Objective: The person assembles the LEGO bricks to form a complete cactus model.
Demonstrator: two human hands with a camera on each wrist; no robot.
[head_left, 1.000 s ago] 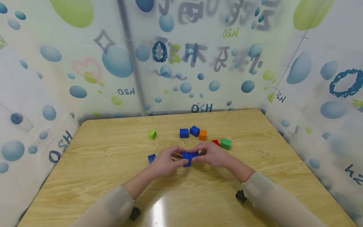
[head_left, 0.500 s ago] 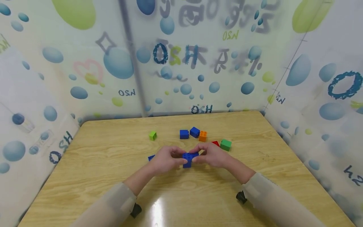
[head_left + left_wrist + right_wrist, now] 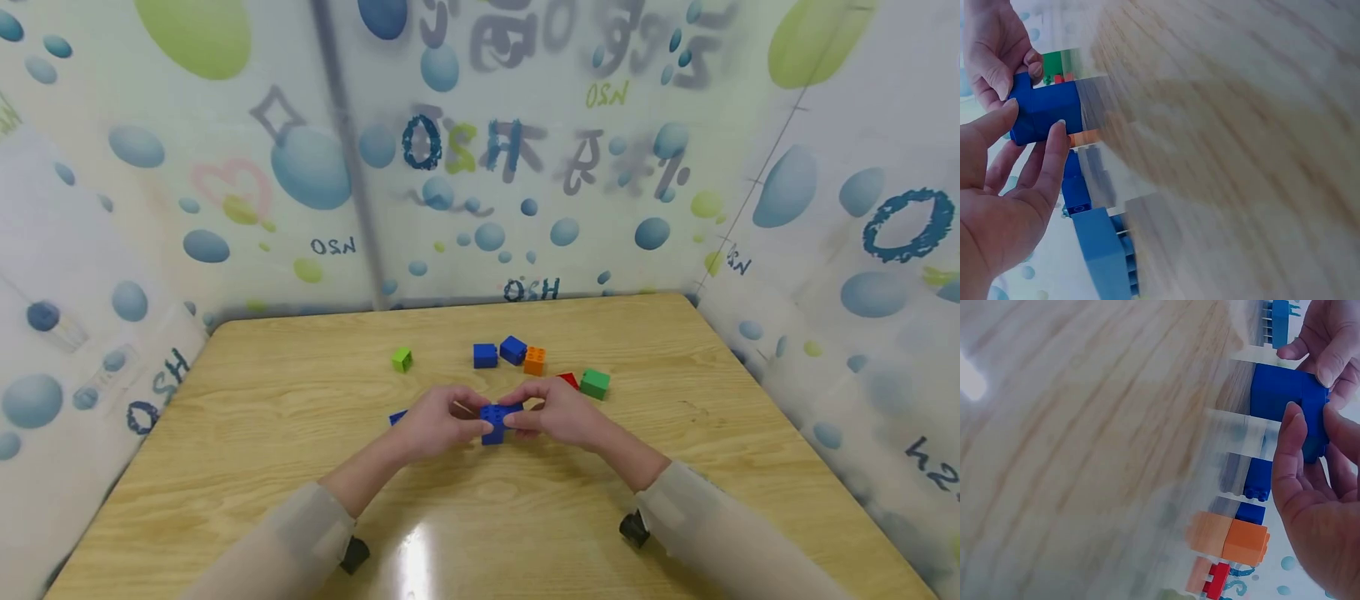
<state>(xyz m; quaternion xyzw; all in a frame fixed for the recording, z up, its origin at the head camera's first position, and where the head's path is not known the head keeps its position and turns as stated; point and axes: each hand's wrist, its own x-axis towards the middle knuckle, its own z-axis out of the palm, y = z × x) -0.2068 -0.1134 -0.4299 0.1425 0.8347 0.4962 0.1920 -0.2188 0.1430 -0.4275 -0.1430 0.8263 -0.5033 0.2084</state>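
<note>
Two or more blue toy bricks (image 3: 492, 432), joined with the upper one sticking out to the right, stand on the table between both hands. My left hand (image 3: 435, 425) pinches their left side with thumb and fingers. From the right, my right hand (image 3: 566, 413) grips the jutting upper brick, its thumb in front. The right wrist view shows the joined bricks (image 3: 1282, 394) with the right fingers around the upper part. In the left wrist view, the left fingertips press the joined bricks (image 3: 1054, 111). Beside my left hand, a loose blue brick (image 3: 397, 417) is partly hidden.
Behind the hands on the wooden table (image 3: 300, 375) lie a lime brick (image 3: 402, 359), two blue bricks (image 3: 485, 356) and an orange brick (image 3: 535, 360). A green brick (image 3: 596, 383) and a partly covered red brick (image 3: 567, 380) lie beyond my right hand. A patterned wall (image 3: 465, 217) borders the table.
The right thumb has slid slightly left on the upper brick. My left hand covers more of the loose blue brick than a second ago. The joined bricks stay nearly in place.
</note>
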